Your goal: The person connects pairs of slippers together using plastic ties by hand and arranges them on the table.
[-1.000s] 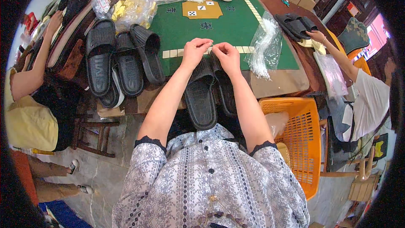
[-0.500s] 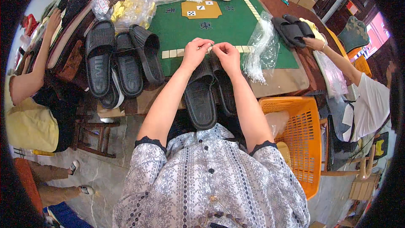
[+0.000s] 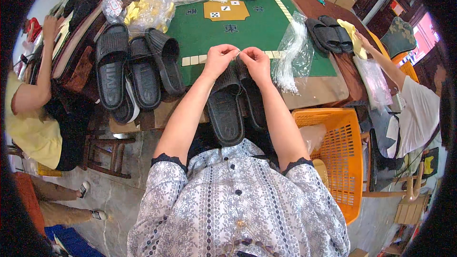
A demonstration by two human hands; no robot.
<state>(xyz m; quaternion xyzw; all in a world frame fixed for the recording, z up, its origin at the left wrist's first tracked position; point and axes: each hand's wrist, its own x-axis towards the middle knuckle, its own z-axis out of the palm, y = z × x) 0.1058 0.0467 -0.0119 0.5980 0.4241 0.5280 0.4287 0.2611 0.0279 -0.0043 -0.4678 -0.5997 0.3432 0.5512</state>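
Before me a pair of black slippers hangs over the table's near edge, the left slipper lower than the right slipper. Above their straps, my left hand and my right hand are closed in fingertip pinches, almost touching. Between them is a sliver of a thin white tie, mostly hidden by the fingers. A clear bag of white ties lies just right of my right hand. Several black slippers lie together to the left of my left hand.
The green mat bears a row of white tiles. A clear bag with yellow pieces sits far left. An orange basket stands beside my right arm. Black slippers and a yellow slipper lie near a co-worker's arm.
My hands stay nearly in place, still pinching. The co-worker's hand at right has left the black slippers for the yellow one. Across the table, the light slippers have shifted slightly.
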